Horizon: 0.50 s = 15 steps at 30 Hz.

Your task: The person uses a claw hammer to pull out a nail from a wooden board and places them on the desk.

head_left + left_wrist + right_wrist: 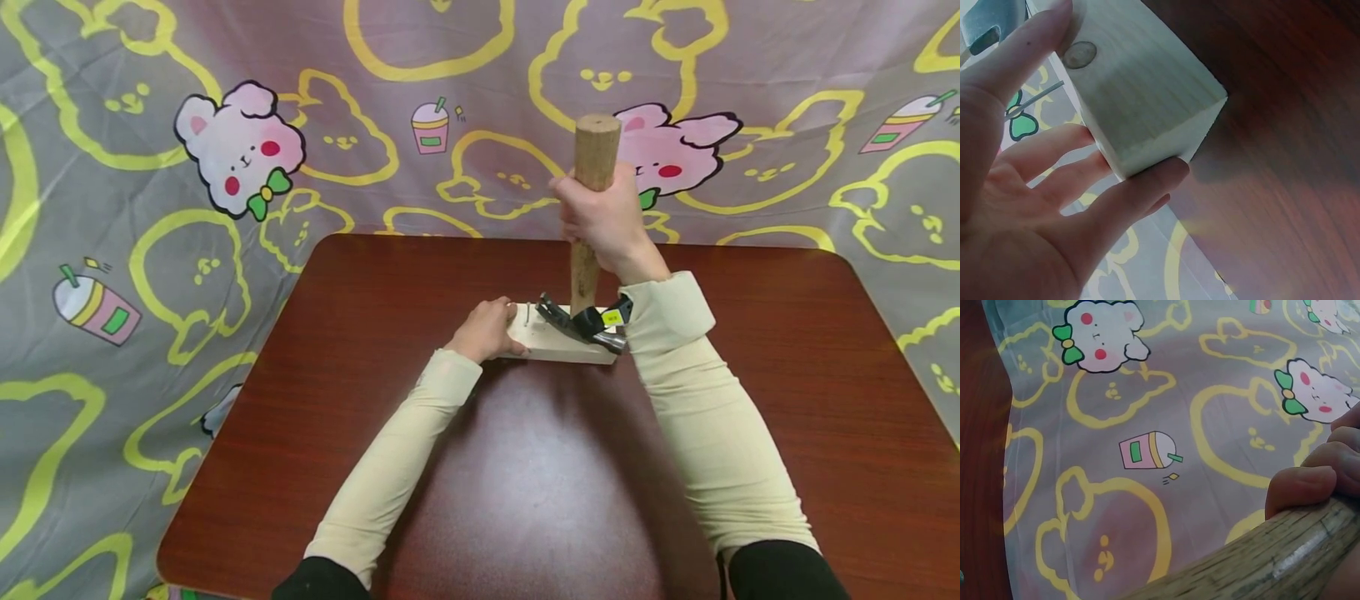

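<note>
My right hand (607,218) grips a claw hammer (583,279) by its thick wooden handle, which stands nearly upright with the head down over a pale wooden block (551,343). The claw points left, toward a thin nail (527,313) that sticks up from the block. My left hand (483,331) holds the block's left end, thumb along the near side and fingers around the end. From the left wrist, the block (1147,94) shows a dark knot, and the nail (1035,99) juts out behind it. In the right wrist view, fingers wrap the handle (1272,556).
The block lies on a reddish-brown table (360,308) with rounded corners. A patterned cloth (337,108) with cartoon rabbits hangs behind the table and along its sides. A small black device with a yellow label (613,317) sits by the right wrist, overlapping the hammer head in this view.
</note>
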### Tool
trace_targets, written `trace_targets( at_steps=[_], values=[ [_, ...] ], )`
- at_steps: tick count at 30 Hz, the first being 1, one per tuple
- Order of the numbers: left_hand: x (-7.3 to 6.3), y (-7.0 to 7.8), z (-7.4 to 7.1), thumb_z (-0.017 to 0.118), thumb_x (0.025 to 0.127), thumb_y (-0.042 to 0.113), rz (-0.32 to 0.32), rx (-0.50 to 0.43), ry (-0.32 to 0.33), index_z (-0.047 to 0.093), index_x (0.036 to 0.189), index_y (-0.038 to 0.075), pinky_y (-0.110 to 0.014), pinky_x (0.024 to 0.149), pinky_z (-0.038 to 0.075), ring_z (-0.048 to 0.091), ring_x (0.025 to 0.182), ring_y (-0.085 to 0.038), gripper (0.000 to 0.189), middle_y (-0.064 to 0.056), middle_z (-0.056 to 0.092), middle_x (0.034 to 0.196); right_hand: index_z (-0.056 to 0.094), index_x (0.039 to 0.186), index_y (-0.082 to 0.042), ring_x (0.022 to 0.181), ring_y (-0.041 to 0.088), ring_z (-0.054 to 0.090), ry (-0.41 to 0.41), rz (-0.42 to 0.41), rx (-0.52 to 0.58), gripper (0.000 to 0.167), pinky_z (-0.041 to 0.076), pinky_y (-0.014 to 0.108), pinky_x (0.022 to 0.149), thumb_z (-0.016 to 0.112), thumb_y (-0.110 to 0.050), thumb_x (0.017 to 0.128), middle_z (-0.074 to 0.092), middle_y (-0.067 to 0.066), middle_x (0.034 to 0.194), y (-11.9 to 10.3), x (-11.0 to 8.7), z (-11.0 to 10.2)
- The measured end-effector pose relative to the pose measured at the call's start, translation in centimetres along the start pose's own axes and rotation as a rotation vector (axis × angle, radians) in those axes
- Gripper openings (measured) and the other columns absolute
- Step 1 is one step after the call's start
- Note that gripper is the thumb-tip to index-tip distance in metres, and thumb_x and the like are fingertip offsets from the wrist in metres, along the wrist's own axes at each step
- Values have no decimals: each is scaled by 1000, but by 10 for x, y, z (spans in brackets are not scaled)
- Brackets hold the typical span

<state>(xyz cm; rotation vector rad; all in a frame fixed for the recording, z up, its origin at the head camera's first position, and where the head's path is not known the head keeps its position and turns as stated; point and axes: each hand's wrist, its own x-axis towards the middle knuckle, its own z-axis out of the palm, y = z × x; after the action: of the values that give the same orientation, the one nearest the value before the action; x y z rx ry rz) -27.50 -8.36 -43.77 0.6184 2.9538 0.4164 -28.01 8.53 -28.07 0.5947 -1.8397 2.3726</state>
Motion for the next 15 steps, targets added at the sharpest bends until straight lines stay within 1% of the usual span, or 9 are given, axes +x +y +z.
trace_targets(
  at_steps=[4, 7, 11, 14, 15],
  values=[
    [0, 1, -1, 88, 65, 37, -2, 3, -9, 67, 103, 5, -38, 86, 51, 63, 96, -29, 53, -8, 64, 110, 47, 57, -4, 34, 12, 33, 3, -53, 44, 30, 28, 26, 36, 56, 2, 85, 38, 0, 44, -1, -4, -5],
    [0, 2, -2, 88, 66, 36, 1, 6, -18, 67, 110, 4, -38, 89, 51, 63, 100, -31, 58, -9, 64, 113, 50, 59, -2, 34, 12, 33, 12, -76, 84, 27, 26, 27, 35, 54, 3, 85, 38, 1, 43, -2, -6, -8],
    [0, 3, -3, 87, 67, 37, -1, 12, -24, 66, 111, 4, -39, 90, 51, 63, 101, -32, 59, -10, 64, 113, 51, 59, -3, 34, 12, 32, 41, -119, 76, 26, 27, 26, 35, 52, 4, 84, 37, 0, 43, -2, -9, -13],
    [0, 3, -3, 87, 67, 37, -4, 15, -25, 66, 107, 4, -40, 90, 52, 63, 100, -32, 56, -10, 64, 111, 49, 57, -4, 34, 12, 32, 73, -139, 63, 29, 29, 26, 35, 52, 3, 84, 37, -1, 42, -2, -11, -16],
    [0, 3, -3, 87, 67, 37, -5, 13, -24, 66, 108, 4, -40, 90, 52, 63, 100, -32, 56, -10, 64, 111, 48, 56, -4, 34, 12, 32, 81, -138, 71, 29, 29, 26, 35, 53, 3, 84, 37, 0, 42, -2, -12, -17]
  ],
)
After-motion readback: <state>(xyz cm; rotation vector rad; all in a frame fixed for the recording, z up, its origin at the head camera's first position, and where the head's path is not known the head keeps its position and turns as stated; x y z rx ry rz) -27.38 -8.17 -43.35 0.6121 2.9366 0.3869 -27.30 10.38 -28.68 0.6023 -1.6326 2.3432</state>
